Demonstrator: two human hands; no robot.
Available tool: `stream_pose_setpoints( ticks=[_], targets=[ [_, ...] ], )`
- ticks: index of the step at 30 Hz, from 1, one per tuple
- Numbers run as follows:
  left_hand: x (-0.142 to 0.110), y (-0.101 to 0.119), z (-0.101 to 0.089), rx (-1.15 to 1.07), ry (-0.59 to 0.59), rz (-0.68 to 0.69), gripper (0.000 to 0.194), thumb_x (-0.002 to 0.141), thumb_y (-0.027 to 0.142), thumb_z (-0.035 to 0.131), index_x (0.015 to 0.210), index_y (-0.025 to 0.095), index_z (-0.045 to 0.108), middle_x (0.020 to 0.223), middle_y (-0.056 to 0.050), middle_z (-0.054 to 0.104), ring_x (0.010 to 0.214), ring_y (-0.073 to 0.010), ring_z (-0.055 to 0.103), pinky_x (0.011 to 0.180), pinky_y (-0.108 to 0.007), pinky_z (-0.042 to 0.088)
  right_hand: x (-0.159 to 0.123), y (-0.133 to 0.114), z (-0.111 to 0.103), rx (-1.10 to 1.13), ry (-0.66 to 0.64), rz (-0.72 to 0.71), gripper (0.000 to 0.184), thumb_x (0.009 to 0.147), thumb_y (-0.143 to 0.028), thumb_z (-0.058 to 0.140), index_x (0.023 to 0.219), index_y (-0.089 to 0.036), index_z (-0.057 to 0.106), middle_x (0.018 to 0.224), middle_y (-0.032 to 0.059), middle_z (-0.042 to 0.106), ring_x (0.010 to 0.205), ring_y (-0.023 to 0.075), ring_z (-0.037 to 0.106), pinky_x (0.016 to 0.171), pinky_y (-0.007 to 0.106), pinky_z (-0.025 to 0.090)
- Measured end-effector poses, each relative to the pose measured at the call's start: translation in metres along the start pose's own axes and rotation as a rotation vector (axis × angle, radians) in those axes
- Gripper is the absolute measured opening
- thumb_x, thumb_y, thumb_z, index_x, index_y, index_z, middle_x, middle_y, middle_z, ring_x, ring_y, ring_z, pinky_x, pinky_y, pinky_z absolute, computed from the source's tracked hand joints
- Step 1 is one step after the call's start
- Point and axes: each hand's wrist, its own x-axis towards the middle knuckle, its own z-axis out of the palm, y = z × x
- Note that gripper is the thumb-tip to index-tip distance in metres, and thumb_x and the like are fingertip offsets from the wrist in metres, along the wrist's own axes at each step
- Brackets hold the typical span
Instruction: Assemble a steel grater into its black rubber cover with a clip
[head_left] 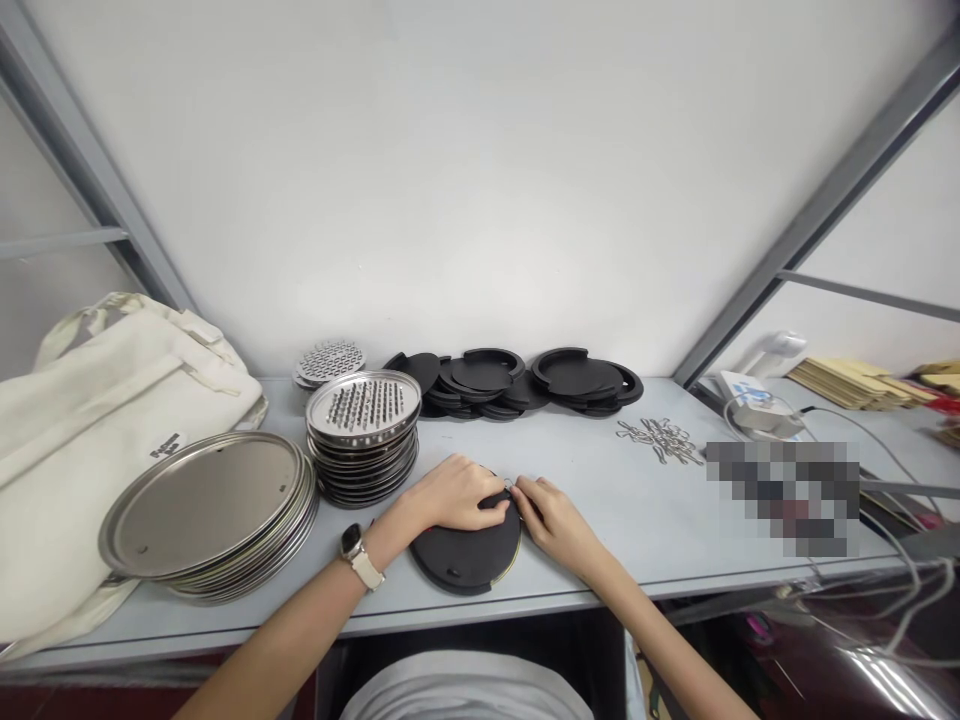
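A black round disc (469,555) with a thin yellowish line on its right edge lies near the front of the table. My left hand (457,495) rests over its upper part, fingers closed on its far rim. Opposite, my right hand (551,515) pinches at the disc's upper right edge. A small bent wire clip (508,484) shows between the fingertips of both hands; its far end is partly hidden. More such metal clips (661,440) lie loose in a pile farther right.
Left of my hands stand a stack of round metal grater plates (364,410) and a stack of larger round metal plates (210,500). Black discs and rings (480,375) are piled along the wall. A cream bag (127,400) sits far left; a white device with cables (757,405) is right.
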Motion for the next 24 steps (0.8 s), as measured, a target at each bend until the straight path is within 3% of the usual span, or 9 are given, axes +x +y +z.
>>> stream_pose_setpoints(
  ticks=[24],
  targets=[
    [0.0005,0.0006,-0.0001,-0.024,0.033,-0.009,0.029,0.084,0.037,0.05,0.062,0.019,0.051,0.059,0.002,0.061,0.052,-0.0129,0.052,0.052,-0.028,0.022,-0.0006,0.0039,-0.0016,0.012,-0.054,-0.04,0.029,0.097,-0.021,0.03,0.069,-0.021,0.037,0.062,-0.0005,0.046,0.064,0.0173,0.046,0.064,0.029,0.035]
  ],
)
